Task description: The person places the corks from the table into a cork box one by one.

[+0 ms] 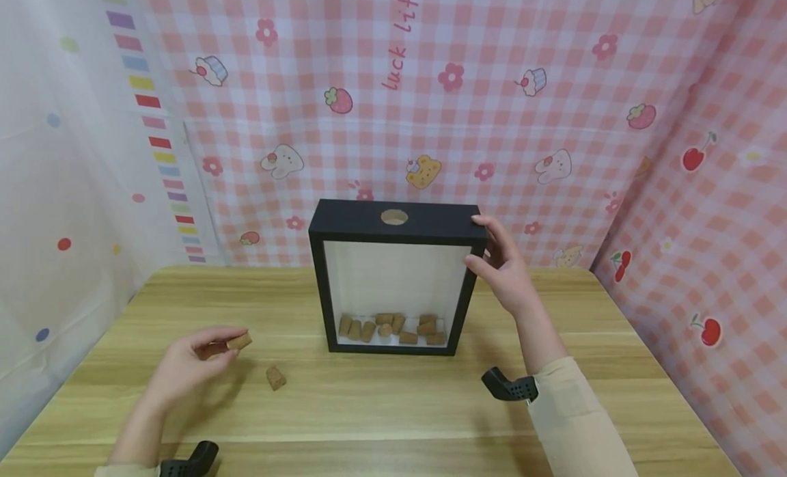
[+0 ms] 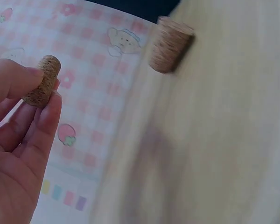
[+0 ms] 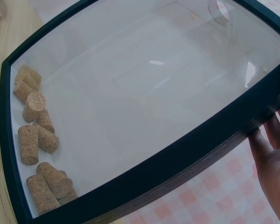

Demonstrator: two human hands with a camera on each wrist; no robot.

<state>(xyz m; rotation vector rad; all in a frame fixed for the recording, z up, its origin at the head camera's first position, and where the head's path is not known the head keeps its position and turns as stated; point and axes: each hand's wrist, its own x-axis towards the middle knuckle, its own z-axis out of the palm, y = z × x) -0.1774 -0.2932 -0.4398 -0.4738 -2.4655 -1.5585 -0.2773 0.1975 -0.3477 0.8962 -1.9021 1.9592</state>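
Observation:
My left hand [image 1: 190, 364] pinches a wine cork [image 2: 45, 81] between thumb and fingers, raised over the left part of the table. Just right of it, a second cork [image 1: 276, 377] lies on the wood. A black shadow-box frame [image 1: 393, 350] stands upright with a clear front and a round hole [image 1: 394, 217] in its top. Several corks [image 3: 29, 144] lie along its bottom inside. My right hand [image 1: 507, 272] grips the frame's upper right corner, thumb at the front edge and fingers over the top and side.
The wooden table [image 1: 393, 409] runs back to a pink checked curtain [image 1: 381, 142]. White dotted cloth [image 1: 80, 190] hangs on the left, and cherry-patterned cloth [image 1: 707, 224] on the right. Each wrist wears a black camera mount [image 1: 510, 385].

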